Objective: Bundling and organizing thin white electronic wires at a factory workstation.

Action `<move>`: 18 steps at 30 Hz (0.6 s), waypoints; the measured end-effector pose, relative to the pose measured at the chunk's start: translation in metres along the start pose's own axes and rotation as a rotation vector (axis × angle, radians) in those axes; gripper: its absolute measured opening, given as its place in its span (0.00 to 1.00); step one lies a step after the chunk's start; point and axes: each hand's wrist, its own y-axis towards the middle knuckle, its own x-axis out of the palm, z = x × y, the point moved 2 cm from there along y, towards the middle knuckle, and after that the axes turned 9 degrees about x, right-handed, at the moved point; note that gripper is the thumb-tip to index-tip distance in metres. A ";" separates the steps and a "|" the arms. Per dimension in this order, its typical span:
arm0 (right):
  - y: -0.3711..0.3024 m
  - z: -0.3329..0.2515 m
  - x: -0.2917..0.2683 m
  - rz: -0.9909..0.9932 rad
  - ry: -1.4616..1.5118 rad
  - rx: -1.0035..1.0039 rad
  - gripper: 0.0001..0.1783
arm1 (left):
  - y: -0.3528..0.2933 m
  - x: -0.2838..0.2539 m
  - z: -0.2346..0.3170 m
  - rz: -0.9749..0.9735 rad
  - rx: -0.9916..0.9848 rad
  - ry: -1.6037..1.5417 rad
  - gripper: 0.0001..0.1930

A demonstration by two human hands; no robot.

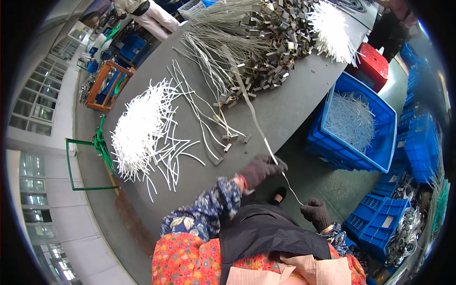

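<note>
A thin grey wire runs from the table down to my right, and a white tube sits around it beside my left hand. My left hand, in a dark knitted glove, is closed on the white tube at the table's near edge. Below it the bare wire reaches my right hand, gloved too, whose fingers are closed on its end. On the left of the table lies a heap of short white tubes. A few loose wires with small metal blocks at their ends lie between heap and hands.
A pile of metal blocks and a bundle of grey wires cover the far table. More white tubes lie far right. A blue crate of clear pieces and a red stool stand beside the table.
</note>
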 end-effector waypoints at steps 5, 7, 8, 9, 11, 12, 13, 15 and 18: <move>-0.020 -0.031 0.003 -0.052 -0.380 -0.209 0.08 | -0.020 -0.070 0.043 0.580 0.080 -0.689 0.15; 0.025 -0.053 0.050 -0.153 -0.299 -0.178 0.07 | -0.036 -0.124 0.031 0.781 0.238 -0.482 0.12; 0.035 -0.060 0.058 -0.149 -0.214 -0.031 0.07 | -0.032 -0.123 0.019 0.834 0.179 -0.354 0.11; 0.046 -0.078 0.080 -0.174 -0.226 -0.067 0.07 | -0.032 -0.116 -0.002 0.870 0.166 -0.183 0.11; 0.055 -0.112 0.133 -0.098 -0.179 -0.165 0.08 | -0.039 -0.090 -0.010 0.910 0.037 0.236 0.10; 0.057 -0.128 0.162 -0.181 -0.220 -0.229 0.12 | -0.045 -0.084 -0.020 0.883 -0.005 0.240 0.11; 0.058 -0.145 0.185 -0.253 -0.255 -0.295 0.17 | -0.045 -0.085 -0.016 0.845 -0.045 0.238 0.12; 0.056 -0.165 0.212 -0.354 -0.315 -0.315 0.21 | -0.040 -0.119 0.013 0.844 -0.171 0.402 0.13; 0.077 -0.212 0.238 -0.241 -0.636 -0.489 0.30 | -0.054 -0.173 0.037 0.874 -0.299 0.733 0.16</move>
